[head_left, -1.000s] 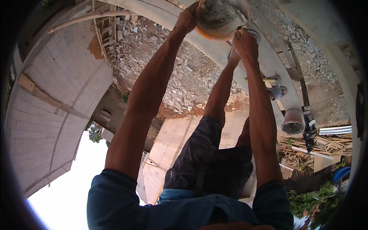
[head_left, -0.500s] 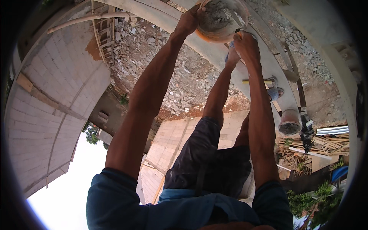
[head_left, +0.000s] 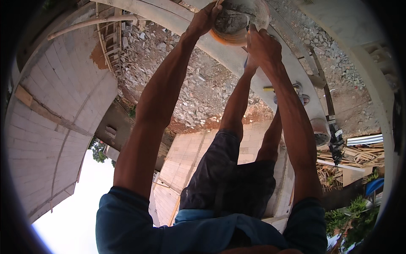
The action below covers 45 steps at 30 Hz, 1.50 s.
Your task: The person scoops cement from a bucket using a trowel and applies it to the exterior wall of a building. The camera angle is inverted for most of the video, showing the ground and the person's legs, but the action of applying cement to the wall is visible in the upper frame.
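At twelve o'clock, above a concrete ledge (head_left: 263, 78) beside rubble (head_left: 203, 84), the left hand (head_left: 206, 19) pinches a mortar bucket (head_left: 231, 41) rim; the right hand (head_left: 265, 46) grips a trowel (head_left: 248, 26); a blockwork wall (head_left: 46, 148) fills nine.

The round bucket (head_left: 230, 41) is at the top edge of the view, partly cut off there, its mouth facing the camera; its wall is pale and smeared, with orange along the lower left. Rough grey mortar (head_left: 228, 26) lies unevenly inside. A trowel-like tool (head_left: 248, 21) is held at the bucket's near side, its thin, light metal part reaching over the mortar, its exact shape too small to tell
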{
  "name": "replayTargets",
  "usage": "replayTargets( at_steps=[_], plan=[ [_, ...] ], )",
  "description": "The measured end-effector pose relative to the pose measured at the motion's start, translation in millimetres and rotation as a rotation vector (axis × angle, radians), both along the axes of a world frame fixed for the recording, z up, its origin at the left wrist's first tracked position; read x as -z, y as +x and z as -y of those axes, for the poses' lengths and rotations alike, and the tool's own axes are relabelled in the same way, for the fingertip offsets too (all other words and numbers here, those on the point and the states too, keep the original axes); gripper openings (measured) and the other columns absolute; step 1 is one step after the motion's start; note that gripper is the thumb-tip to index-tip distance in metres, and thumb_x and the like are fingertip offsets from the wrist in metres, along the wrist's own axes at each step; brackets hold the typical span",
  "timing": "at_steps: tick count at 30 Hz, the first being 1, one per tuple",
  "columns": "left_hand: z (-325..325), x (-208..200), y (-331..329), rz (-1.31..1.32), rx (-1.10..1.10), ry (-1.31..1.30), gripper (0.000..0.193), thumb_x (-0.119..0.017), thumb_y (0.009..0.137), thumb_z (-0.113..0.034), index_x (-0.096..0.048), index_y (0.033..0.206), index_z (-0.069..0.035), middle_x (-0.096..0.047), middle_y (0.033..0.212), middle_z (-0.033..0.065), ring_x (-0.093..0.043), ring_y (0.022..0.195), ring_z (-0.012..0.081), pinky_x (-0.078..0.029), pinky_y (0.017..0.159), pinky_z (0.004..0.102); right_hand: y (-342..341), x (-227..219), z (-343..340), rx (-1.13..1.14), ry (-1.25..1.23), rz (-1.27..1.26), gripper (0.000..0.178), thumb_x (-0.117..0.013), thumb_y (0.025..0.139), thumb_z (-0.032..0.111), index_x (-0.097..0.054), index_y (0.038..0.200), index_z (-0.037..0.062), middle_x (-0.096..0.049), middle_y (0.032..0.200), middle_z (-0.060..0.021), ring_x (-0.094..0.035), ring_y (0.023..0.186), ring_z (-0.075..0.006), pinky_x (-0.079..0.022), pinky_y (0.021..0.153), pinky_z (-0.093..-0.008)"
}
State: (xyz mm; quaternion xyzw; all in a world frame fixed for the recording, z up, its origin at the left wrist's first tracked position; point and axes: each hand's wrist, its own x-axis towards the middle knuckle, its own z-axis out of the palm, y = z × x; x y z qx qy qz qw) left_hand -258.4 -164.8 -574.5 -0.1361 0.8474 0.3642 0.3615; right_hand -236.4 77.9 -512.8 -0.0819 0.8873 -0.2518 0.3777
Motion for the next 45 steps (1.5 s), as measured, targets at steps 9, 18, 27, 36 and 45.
replayTargets(
  at_steps=[9, 18, 27, 36, 45],
  plan=[
    [-7.0, -6.4, 8.3, -0.037, -0.026, -0.076, 0.065, -0.04, 0.1, -0.066, -0.05, 0.146, -0.021, -0.066, 0.125, 0.0199, -0.062, 0.119, 0.0336, -0.049, 0.099, 0.0442, 10.0, 86.8, 7.7, 0.162, 0.074, 0.21, 0.025, -0.057, 0.093, 0.015, -0.06, 0.112, -0.0014, -0.069, 0.088, -0.0295, -0.071, 0.086, -0.0459, -0.058, 0.068, -0.0509],
    [-11.5, -9.8, 14.5, -0.087, -0.086, -0.003, 0.06, -0.045, 0.102, -0.06, -0.051, 0.146, -0.021, -0.068, 0.123, 0.0166, -0.064, 0.114, 0.0289, -0.049, 0.097, 0.0415, 22.9, 69.4, 21.1, 1.43, -0.992, 1.666, 0.032, -0.054, 0.102, 0.019, -0.054, 0.116, -0.0088, -0.051, 0.072, -0.0038, -0.042, 0.044, -0.0044, -0.036, 0.034, -0.0222],
    [-3.7, -6.1, -3.6, 0.162, -0.098, -0.048, 0.06, -0.047, 0.1, -0.062, -0.053, 0.144, -0.022, -0.07, 0.115, 0.0141, -0.066, 0.104, 0.0229, -0.052, 0.09, 0.0384, 19.1, 8.1, -5.2, 1.212, -0.619, 1.042, 0.042, -0.058, 0.099, 0.034, -0.057, 0.12, -0.0036, -0.057, 0.072, -0.0052, -0.054, 0.05, -0.0095, -0.048, 0.041, -0.0243],
    [-18.9, -2.9, -14.6, -0.22, -0.023, 0.251, 0.054, -0.045, 0.105, -0.049, -0.054, 0.141, -0.01, -0.066, 0.124, 0.019, -0.062, 0.117, 0.0278, -0.048, 0.1, 0.0391, 57.5, 44.7, 80.7, 0.217, -0.074, 0.197, 0.028, -0.061, 0.09, 0.019, -0.065, 0.097, -0.0081, -0.069, 0.089, -0.0315, -0.07, 0.085, -0.0473, -0.057, 0.075, -0.0536],
    [-17.9, 0.9, -12.6, -0.006, 0.023, 0.129, 0.056, -0.044, 0.104, -0.056, -0.048, 0.149, -0.023, -0.068, 0.126, 0.0122, -0.064, 0.118, 0.0231, -0.05, 0.099, 0.0392, -0.6, 16.1, 5.6, 0.357, -0.022, 0.188, 0.034, -0.055, 0.095, 0.026, -0.065, 0.105, -0.0045, -0.071, 0.1, -0.0272, -0.069, 0.097, -0.0436, -0.054, 0.084, -0.0531]
  ],
)
